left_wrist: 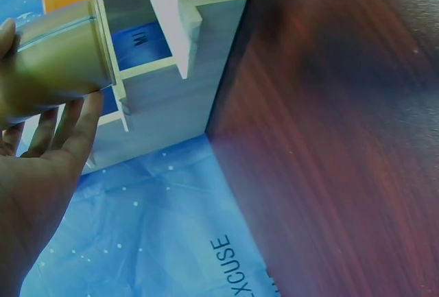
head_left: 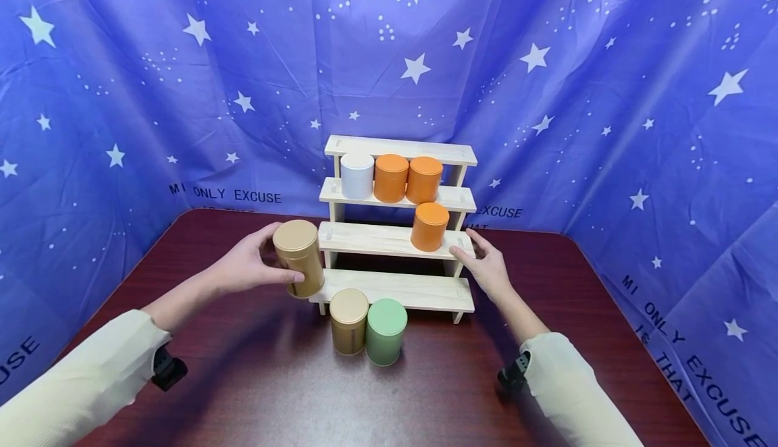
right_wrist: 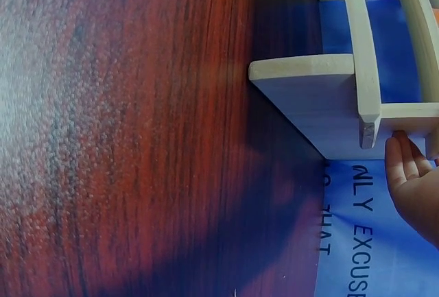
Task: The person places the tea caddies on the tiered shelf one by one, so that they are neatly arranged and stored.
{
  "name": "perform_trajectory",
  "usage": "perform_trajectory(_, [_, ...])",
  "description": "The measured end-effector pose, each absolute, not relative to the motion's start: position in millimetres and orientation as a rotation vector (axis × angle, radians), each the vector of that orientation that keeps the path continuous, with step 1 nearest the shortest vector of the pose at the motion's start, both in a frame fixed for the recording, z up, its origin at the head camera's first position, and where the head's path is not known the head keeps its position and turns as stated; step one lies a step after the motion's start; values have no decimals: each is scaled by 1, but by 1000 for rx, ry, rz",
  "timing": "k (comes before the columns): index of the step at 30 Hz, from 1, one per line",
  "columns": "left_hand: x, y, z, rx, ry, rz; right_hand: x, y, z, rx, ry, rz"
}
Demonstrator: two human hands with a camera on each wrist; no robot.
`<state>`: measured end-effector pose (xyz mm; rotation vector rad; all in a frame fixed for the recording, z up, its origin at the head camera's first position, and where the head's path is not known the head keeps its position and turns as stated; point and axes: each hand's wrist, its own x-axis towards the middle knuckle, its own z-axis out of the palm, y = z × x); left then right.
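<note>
From my remote station I observe the left hand (head_left: 249, 263) with thumb and fingers curled round a gold tin (head_left: 302, 259), held at the left corner of the rack's (head_left: 395, 290) lowest tier. I record the right hand (head_left: 488, 273) touching the rack's right edge, fingers nearly straight, thumb spread. A second tin (head_left: 349, 327) and a green one (head_left: 385, 336) stand on the tabletop (head_left: 255, 386) near the rack's front edge.

Left hand (head_left: 250, 263), at eight o'clock, is curled in a grip; right hand (head_left: 491, 270), at four, is held thumb (head_left: 464, 258) apart from fingers (head_left: 480, 241).
</note>
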<state>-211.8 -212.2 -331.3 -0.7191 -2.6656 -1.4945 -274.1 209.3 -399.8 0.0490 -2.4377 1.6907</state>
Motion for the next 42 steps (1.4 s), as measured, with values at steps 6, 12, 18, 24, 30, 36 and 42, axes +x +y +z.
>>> perform_trajectory(6, [-220,-203,-325,-721,-2662,-1490,-274,209,-400,49,-2440,1670])
perform_trajectory(12, [-227,-194,-318,-714,-2669,-1491,-274,209,-402,41,-2434,1691])
perform_trajectory(18, [-234,-183,-311,-719,-2648,-1498,-274,208,-402,50,-2406,1716])
perform_trajectory(24, [-241,-172,-307,-732,-2642,-1525,-273,207,-402,33,-2374,1751])
perform_trajectory(30, [-249,-161,-305,-743,-2633,-1539,-273,207,-404,39,-2344,1761])
perform_trajectory(36, [-256,-150,-304,-787,-2600,-1610,-272,207,-403,26,-2322,1814])
perform_trajectory(42, [-263,-141,-303,-761,-2633,-1572,-275,207,-409,19,-2293,1830])
